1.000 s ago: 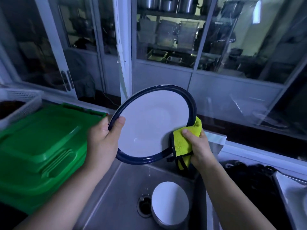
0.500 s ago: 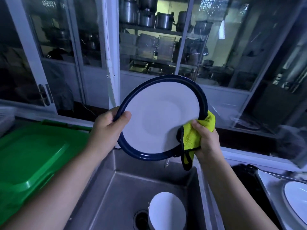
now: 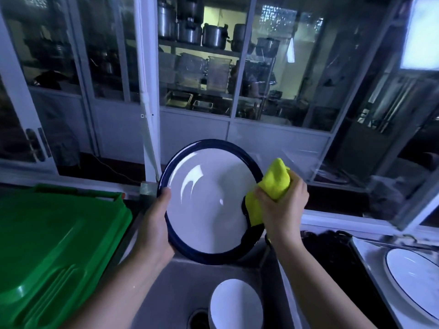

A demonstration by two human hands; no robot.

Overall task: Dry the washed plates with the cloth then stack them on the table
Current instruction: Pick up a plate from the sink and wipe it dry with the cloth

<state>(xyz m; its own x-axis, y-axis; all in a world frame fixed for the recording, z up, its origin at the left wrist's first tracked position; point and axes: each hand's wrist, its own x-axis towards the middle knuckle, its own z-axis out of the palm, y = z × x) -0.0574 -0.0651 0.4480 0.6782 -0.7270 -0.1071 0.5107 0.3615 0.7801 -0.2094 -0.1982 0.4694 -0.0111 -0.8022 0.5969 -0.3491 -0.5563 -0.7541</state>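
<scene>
Since earlier, yellow cloth (image 3: 275, 184), bunched in right hand (image 3: 281, 206), has lifted to blue-rimmed plate (image 3: 209, 203) right edge, frame centre; left hand (image 3: 155, 224) grips rim. Plate in sink (image 3: 235, 305) undried; one plate on table (image 3: 413, 274), lower right.

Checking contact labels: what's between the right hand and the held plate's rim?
The yellow cloth: the right hand grips it bunched against the right rim of the blue-rimmed plate, as the head view shows.
</scene>
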